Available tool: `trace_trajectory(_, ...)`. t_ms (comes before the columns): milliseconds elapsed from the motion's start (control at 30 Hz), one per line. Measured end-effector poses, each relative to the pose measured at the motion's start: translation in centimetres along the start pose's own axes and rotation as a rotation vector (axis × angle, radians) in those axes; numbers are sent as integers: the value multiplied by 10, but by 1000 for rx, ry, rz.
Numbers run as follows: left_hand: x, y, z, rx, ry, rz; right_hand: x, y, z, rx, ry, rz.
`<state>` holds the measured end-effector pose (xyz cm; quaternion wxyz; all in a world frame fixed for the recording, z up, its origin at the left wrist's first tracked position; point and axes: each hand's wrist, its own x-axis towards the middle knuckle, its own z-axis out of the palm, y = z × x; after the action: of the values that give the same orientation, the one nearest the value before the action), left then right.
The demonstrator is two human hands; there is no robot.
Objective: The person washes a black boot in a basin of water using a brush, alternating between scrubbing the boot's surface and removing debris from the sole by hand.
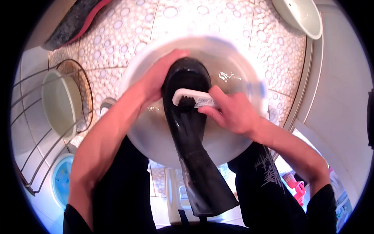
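A tall black rubber boot [191,136] lies over a large pale basin [146,144], its toe end away from me and its open shaft toward my lap. My left hand [165,70] grips the boot by its far end, with part of the fingers hidden behind it. In my right hand [235,111] is a white-handled scrub brush [200,98], the thumb and fingers closed round the handle. Its dark bristles meet the boot around the instep. Murky water [230,78] with glints of light shows inside the basin.
A wire rack [33,136] with a pale green basin [62,105] stands at the left, above a blue tub [64,181]. Another pale basin [302,17] is at the far right. Pebble-patterned tiles [117,25] cover the floor. Red plastic [299,191] shows at the lower right.
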<state>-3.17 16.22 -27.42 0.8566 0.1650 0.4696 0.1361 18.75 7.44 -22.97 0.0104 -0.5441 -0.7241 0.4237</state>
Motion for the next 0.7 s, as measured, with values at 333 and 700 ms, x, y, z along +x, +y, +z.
trace_trajectory(333, -2, 4, 4, -18, 0, 9, -1, -8, 6, 197, 64, 29)
trace_trajectory(700, -1, 7, 10, 6, 26, -5, 10, -8, -4, 37, 107, -46)
